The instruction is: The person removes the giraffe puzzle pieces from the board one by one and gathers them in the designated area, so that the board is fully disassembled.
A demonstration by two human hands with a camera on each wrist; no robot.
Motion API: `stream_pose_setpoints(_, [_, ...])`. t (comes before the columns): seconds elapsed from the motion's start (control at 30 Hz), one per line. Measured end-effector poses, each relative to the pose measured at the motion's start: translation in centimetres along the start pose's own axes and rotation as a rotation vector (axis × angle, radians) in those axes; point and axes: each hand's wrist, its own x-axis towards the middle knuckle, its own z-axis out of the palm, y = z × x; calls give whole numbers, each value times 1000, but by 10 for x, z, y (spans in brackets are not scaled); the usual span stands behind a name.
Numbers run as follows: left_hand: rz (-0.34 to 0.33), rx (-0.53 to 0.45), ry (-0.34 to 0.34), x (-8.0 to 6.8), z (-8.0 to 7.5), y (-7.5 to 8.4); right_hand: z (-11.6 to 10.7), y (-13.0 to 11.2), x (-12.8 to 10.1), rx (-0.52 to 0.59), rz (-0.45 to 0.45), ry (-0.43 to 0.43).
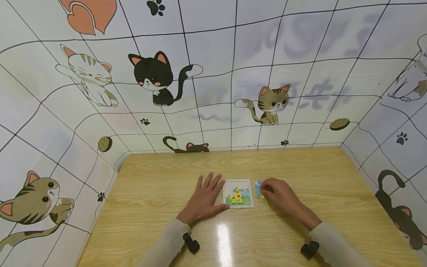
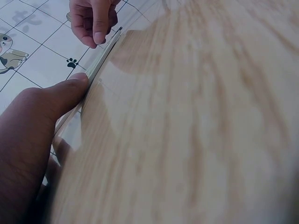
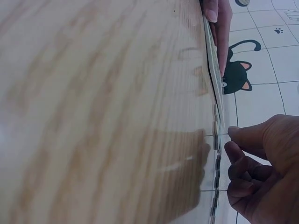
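My left hand lies with fingers spread on the table, its fingertips and thumb right at the left side of a puzzle board with a white border. In the board is a partly filled picture of giraffes on green grass under blue; its upper part is bare and pale. Just right of the board lie loose puzzle pieces in blue, green and yellow. Over them bends my right hand, fingertips close to the pieces. In the right wrist view, its thumb and curled fingers stand apart, with no piece visible between them.
A light wooden table carries the board and pieces. Walls with a grid and cartoon cats rise behind it and at both sides. Black devices sit on both wrists over pale sleeves.
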Motion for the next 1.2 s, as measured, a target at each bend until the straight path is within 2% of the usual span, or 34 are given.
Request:
stream_pose_setpoints(0.37, [0, -5, 5, -2, 2, 0, 6, -13, 9, 36, -15, -14])
stream_pose_setpoints(0.53, [-3, -5, 9, -2, 2, 0, 11, -17, 12, 106, -54, -18])
stream_pose_setpoints(0.77, [1, -12, 21, -3, 1, 0, 17, -22, 15, 247, -99, -79])
stream_pose_setpoints(1.03, [3, -5, 19, -1, 2, 0, 23, -30, 20, 310, -59, -134])
stream_pose_setpoints(1.2, [13, -12, 30, -1, 1, 0, 27, -31, 21, 306, -111, -145])
